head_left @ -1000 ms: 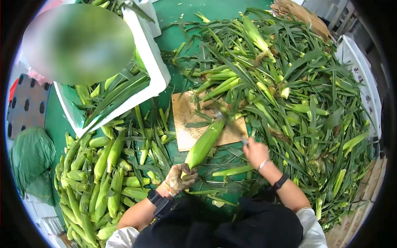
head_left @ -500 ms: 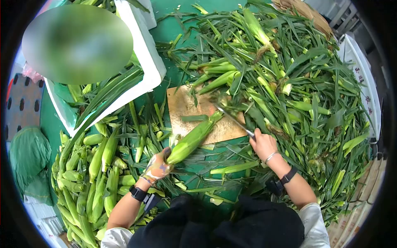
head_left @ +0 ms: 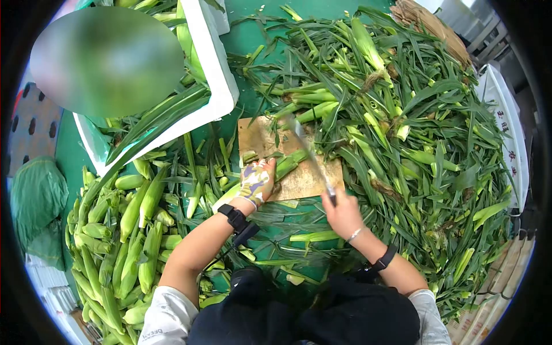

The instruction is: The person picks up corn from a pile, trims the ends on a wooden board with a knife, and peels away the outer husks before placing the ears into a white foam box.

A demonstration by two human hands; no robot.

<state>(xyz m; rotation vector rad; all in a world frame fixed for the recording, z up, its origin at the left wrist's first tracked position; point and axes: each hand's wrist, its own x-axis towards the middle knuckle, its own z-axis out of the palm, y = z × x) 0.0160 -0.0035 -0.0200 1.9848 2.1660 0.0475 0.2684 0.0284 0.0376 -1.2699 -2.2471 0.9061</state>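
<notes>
While the left hand [head_left: 257, 180], gloved in a camouflage pattern, grips a green corn ear [head_left: 286, 166] lying across the wooden board [head_left: 322, 176], the right hand [head_left: 344, 215] is closed around the handle of a motion-blurred blade, probably a knife [head_left: 311, 153], angled over the board's right half.

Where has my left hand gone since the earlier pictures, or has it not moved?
Yes, the left hand has moved: away from the body, from clear of the board to its near left edge, now gripping midway along the corn ear.
</notes>
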